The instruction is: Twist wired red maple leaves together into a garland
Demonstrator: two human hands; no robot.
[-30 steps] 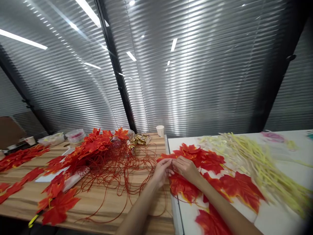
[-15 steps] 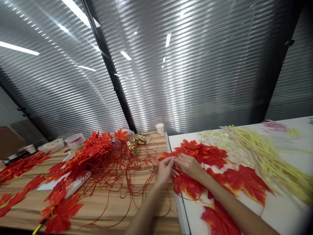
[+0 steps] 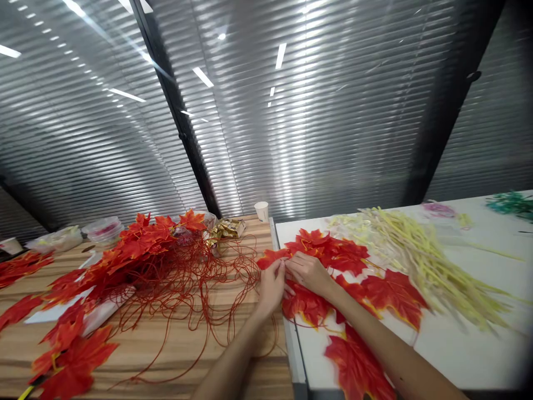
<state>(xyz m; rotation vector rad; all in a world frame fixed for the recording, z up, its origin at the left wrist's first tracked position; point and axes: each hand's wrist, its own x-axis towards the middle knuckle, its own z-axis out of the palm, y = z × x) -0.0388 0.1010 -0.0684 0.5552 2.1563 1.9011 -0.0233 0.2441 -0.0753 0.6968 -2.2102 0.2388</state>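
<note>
My left hand (image 3: 271, 288) and my right hand (image 3: 311, 273) meet fingertip to fingertip over the seam between the two tables. Both are closed in a pinch at the edge of a red artificial maple leaf (image 3: 271, 258); the exact spot between the fingertips is hidden. Behind and beneath my right hand lie more red maple leaves (image 3: 345, 255) with yellow edges. A large leaf (image 3: 393, 294) rests right of my right forearm, another (image 3: 353, 361) nearer the front. Left of my left hand spreads a tangle of thin red cord (image 3: 208, 283), running to a heap of maple leaves (image 3: 137, 244).
Yellow strips (image 3: 433, 261) lie across the white table (image 3: 470, 355). Farther back are a pink bundle (image 3: 438, 209) and green tinsel (image 3: 512, 204). On the wooden table (image 3: 166, 366) stand a paper cup (image 3: 261, 211), gold foil packaging (image 3: 229, 229) and plastic tubs (image 3: 103, 230).
The view has shifted, so everything sits a little farther left, and green tinsel now shows at the right. My hands keep their pinch at the same leaf.
</note>
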